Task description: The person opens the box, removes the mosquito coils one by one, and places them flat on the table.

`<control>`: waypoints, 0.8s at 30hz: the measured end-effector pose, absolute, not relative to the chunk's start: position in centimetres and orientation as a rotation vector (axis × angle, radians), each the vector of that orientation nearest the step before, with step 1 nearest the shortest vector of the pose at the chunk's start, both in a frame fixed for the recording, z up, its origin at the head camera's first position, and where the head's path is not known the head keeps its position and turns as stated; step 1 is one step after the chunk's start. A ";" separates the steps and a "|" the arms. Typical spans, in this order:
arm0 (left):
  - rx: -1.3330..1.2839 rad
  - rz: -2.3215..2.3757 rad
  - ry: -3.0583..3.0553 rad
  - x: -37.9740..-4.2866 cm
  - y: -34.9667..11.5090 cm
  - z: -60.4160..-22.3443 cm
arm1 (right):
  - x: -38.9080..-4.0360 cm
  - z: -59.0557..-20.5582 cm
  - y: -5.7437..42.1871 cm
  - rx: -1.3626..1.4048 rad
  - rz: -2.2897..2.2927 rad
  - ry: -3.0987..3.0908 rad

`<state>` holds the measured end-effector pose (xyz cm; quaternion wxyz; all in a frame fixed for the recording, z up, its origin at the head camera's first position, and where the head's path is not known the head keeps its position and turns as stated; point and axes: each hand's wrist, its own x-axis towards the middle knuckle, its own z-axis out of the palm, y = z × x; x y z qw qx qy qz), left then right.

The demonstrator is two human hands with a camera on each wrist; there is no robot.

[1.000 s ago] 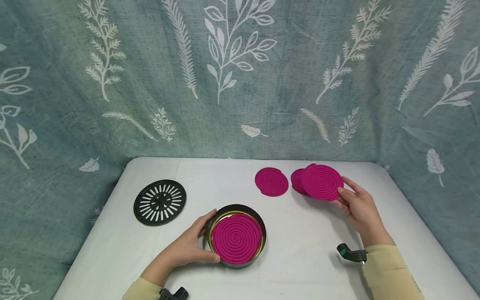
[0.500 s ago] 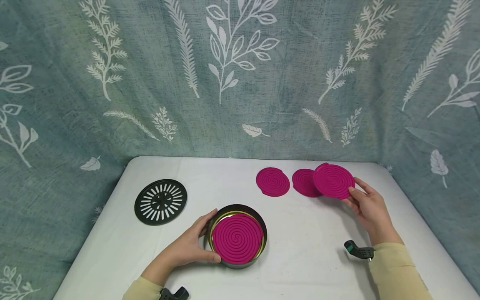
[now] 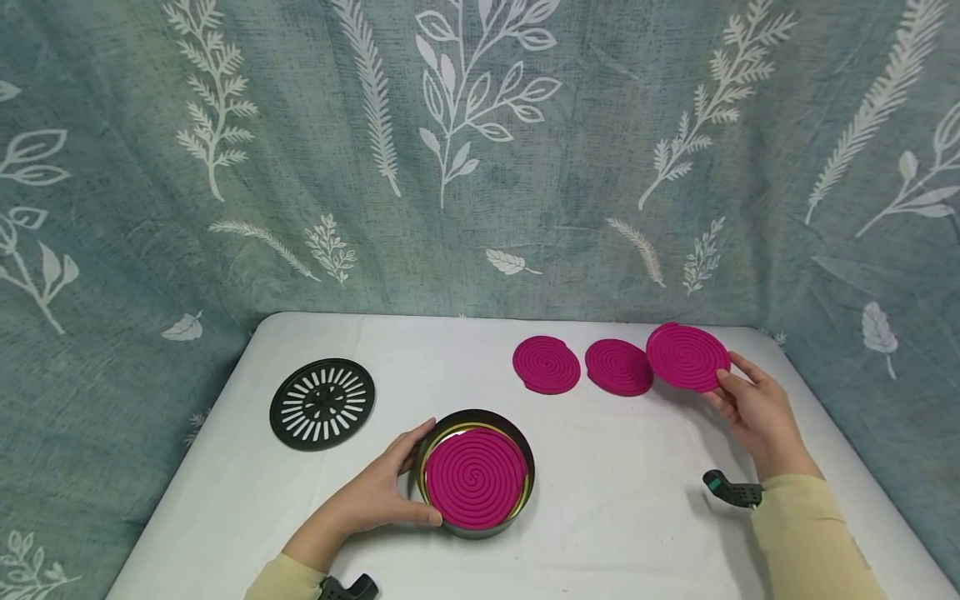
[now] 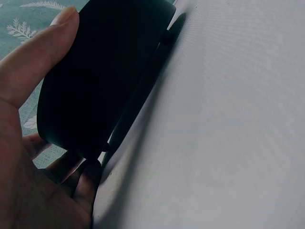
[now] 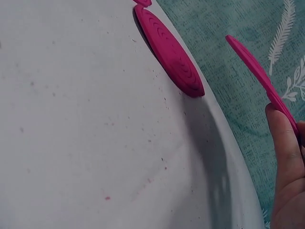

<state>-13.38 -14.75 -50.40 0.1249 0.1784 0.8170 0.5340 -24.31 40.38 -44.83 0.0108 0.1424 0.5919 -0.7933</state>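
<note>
My left hand (image 3: 384, 492) grips the side of a round black tin (image 3: 476, 533), thumb near the front and fingers behind. Inside the tin lies a magenta spiral coaster (image 3: 476, 478). In the left wrist view the tin's dark wall (image 4: 100, 71) fills the space between thumb and fingers. At the right, my right hand (image 3: 761, 412) pinches another magenta spiral coaster (image 3: 687, 357) by its edge, raised above the table. The right wrist view has this held coaster (image 5: 257, 71) nearly edge-on. Two more coasters, a left one (image 3: 546, 365) and a right one (image 3: 618, 367), lie flat at the back.
A black slotted disc (image 3: 322, 405) lies at the table's left. The white table (image 3: 600, 533) ends at a green leaf-patterned cloth (image 3: 480, 250) behind and at the sides. Dark camera mounts sit on both wrists.
My right hand has moved right with the held coaster, uncovering the right flat coaster beneath it. The left hand and the tin have stayed in place.
</note>
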 end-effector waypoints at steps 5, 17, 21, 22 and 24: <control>0.519 1.563 2.373 -13.4 -14.7 -50.3 | -24.6 -45.0 41.0 0.542 -2.422 1.905; 0.506 1.572 2.350 -13.4 -14.6 -50.2 | -25.4 -46.5 42.6 0.686 -2.410 1.853; 0.502 1.568 2.357 -13.4 -14.6 -50.2 | -25.6 -46.8 42.8 0.722 -2.385 1.866; 0.503 1.568 2.358 -13.4 -14.6 -50.2 | -25.7 -46.8 42.8 0.730 -2.376 1.873; 0.505 1.568 2.361 -13.4 -14.6 -50.2 | -25.8 -46.9 42.8 0.741 -2.354 1.892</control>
